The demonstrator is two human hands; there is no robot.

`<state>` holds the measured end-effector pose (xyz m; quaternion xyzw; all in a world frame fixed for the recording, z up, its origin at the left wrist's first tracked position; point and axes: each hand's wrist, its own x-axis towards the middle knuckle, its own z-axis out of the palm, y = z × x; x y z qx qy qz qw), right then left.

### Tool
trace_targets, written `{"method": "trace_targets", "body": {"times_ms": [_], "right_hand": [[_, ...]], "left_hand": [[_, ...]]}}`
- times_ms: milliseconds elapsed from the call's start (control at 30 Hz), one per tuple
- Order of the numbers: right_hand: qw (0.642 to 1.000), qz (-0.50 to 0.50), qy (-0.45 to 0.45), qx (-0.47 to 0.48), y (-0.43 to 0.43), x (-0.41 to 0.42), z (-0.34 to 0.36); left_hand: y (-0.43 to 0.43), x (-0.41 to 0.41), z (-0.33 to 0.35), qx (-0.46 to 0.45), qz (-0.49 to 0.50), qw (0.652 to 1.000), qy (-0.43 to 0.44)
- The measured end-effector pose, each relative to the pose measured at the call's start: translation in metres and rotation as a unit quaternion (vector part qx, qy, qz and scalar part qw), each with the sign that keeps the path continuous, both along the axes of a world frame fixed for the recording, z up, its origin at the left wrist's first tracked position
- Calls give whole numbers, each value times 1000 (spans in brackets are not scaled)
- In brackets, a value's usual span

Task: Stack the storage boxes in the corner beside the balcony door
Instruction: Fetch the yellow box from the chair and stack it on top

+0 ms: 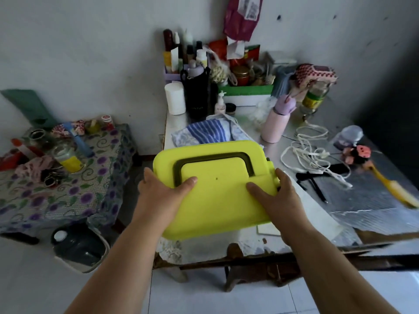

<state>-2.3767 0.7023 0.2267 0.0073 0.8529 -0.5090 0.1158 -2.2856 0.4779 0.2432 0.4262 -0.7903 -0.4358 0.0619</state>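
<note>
Purple-flowered cloth (68,191) covers the low stand on the left, crowded with jars, a blue comb and a yellow-filled glass jar (66,158). On the floor beneath its near edge sits a dark kettle-like vessel in a white basin (79,248). Next comes the left hand (163,189), clasping the left edge of the yellow-green storage box (217,196) with its thumb pressed flat on the lid. That storage box is held over the near-left corner of the table (294,141), tilted slightly, its dark handle (213,162) folded down into the lid. Just behind it lies a blue-striped cloth (208,131). The right hand (276,193) grips the box's right edge beside the latch, thumb on top. Farther right stand a pink bottle (275,125), a tangle of white cord (310,148), and a yellow brush (394,186) near the table's right side. Bottles and tins crowd the back against the wall.
</note>
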Motion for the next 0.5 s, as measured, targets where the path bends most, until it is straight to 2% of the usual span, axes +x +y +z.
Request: {"method": "trace_targets", "body": {"times_ms": [233, 500], "right_hand": [[993, -86, 73, -36, 76, 10, 55], [958, -219, 183, -3, 236, 61, 100]], "left_hand": [[69, -24, 60, -54, -88, 993, 61], [233, -22, 118, -105, -229, 957, 141]]}}
